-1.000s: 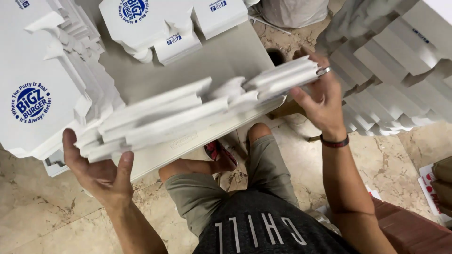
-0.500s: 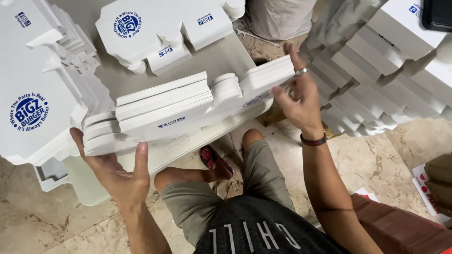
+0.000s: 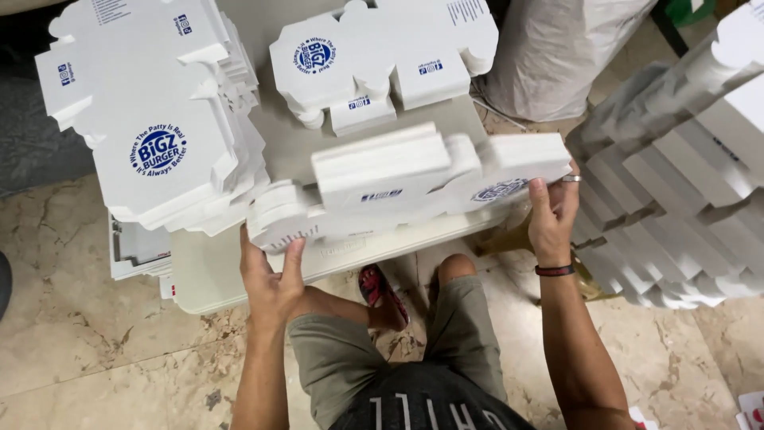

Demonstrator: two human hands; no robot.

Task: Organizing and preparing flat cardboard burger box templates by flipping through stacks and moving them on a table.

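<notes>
Marble floor [image 3: 95, 318], beige, veined; low pale table [image 3: 215, 279] over my knees.

Head view, item 1: bundle of flat white box blanks [image 3: 398, 187], held level above the table. A second ago it was tilted and fanned loose; now squared and raised, so I judge the bundle gathered.

Item 2: my left hand [image 3: 270, 279], clamped on the bundle's near left end, thumb up its side.

Item 3: my right hand [image 3: 551, 219], clamped on the right end, ring and wristband showing.

Edges and room: tall stack of blanks [image 3: 151, 119] just beside on the left; 1 lower stack [image 3: 374, 56] behind; leaning rows of blanks [image 3: 676, 183] close on the right; grey sack [image 3: 557, 48] beyond. Bare table strip lies under the bundle.
</notes>
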